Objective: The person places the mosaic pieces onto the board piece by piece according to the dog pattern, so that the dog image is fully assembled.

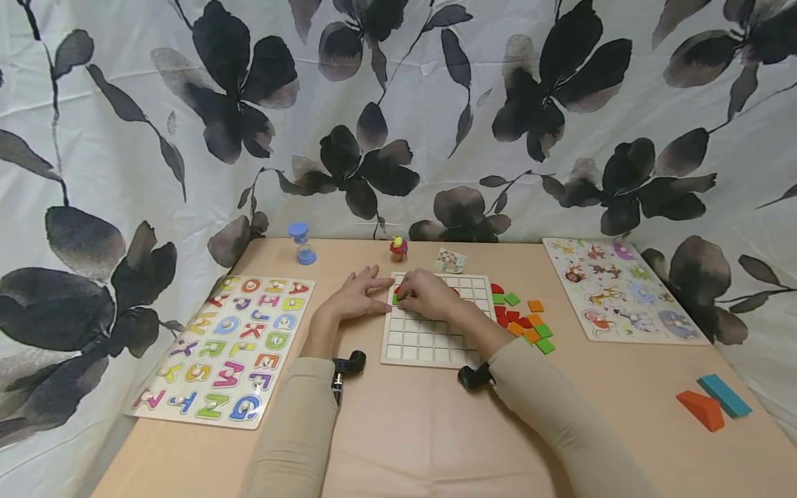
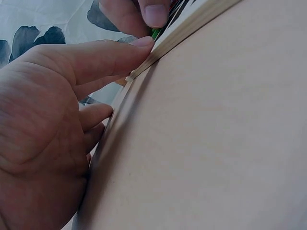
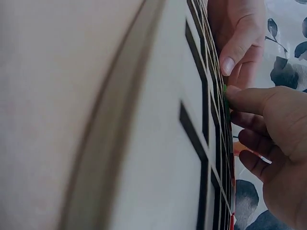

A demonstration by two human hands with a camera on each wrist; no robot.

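A white board with a grid of square cells [image 1: 414,346] lies in the middle of the table. My right hand [image 1: 429,296] is over its upper left part, pinching a small green tile [image 3: 225,89] between thumb and fingers down at the cells. Beside it, my left hand [image 1: 350,296] rests with extended fingers at the board's upper left edge. In the left wrist view, the left thumb [image 2: 139,44] touches the board's corner close to the green tile [image 2: 155,32]. Some red shows on the board near the right hand, which partly hides it.
Red, green and orange tiles [image 1: 523,325] lie right of the board. A letter puzzle [image 1: 227,346] is at left, an animal puzzle [image 1: 629,290] at right. Behind stand an hourglass [image 1: 302,243], a small figure [image 1: 398,249] and a card [image 1: 450,261]. Orange [image 1: 702,411] and blue blocks [image 1: 725,395] lie front right.
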